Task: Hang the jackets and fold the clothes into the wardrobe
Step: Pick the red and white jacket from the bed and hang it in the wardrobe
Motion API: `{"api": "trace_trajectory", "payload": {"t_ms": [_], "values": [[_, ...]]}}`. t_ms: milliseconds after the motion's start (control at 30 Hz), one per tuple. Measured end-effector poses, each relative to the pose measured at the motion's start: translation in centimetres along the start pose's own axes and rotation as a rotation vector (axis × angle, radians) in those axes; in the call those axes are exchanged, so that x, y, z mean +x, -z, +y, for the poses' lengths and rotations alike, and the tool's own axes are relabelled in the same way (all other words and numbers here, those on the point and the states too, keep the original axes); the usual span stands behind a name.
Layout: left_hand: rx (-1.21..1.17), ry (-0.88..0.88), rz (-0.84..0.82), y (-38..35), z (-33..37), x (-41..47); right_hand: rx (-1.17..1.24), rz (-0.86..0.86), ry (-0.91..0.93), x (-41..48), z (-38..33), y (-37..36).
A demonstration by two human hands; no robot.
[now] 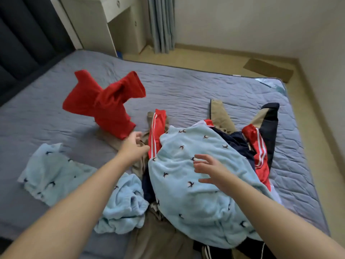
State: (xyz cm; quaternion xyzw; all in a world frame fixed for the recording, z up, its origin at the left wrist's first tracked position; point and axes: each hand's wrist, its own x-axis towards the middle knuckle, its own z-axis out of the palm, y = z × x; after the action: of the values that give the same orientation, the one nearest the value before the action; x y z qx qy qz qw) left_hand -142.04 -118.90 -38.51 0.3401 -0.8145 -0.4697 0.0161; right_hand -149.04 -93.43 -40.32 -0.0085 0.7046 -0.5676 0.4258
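Observation:
A heap of clothes lies on the grey bed (186,85). On top is a light blue fleece top (190,184) with small dark bird prints. Under it show a red, navy and beige track jacket (261,139) with white stripes and beige trousers (222,114). A red garment (106,101) is in the air above the bed's left half, just beyond my left hand (133,146), whose fingers are loose and hold nothing. My right hand (211,171) hovers over the blue top with fingers spread. A second light blue fleece piece (56,171) lies flat at the left.
A dark padded headboard (28,38) stands at the far left, a white desk (104,21) and grey curtain (162,23) behind the bed. Wooden floor runs along the far and right sides, with a flat cardboard piece (268,69) near the wall.

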Motion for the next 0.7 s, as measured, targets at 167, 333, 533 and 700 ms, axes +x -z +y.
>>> {"api": "trace_trajectory", "payload": {"t_ms": [167, 333, 533, 700], "values": [[0.155, 0.039, -0.302, -9.5, -5.8, -3.1, -0.126, 0.088, -0.149, 0.6, 6.1, 3.2], [0.265, -0.002, -0.427, -15.5, -7.4, -4.2, -0.263, 0.169, -0.168, 1.5, 11.1, 5.6], [0.505, -0.189, -0.367, -22.2, -8.4, -5.0, -0.715, 0.352, -0.027, 2.3, 16.0, 9.7], [0.560, -0.201, -0.272, -26.5, -8.8, -5.1, -0.819, 0.338, -0.048, 2.1, 18.4, 12.7]]}}
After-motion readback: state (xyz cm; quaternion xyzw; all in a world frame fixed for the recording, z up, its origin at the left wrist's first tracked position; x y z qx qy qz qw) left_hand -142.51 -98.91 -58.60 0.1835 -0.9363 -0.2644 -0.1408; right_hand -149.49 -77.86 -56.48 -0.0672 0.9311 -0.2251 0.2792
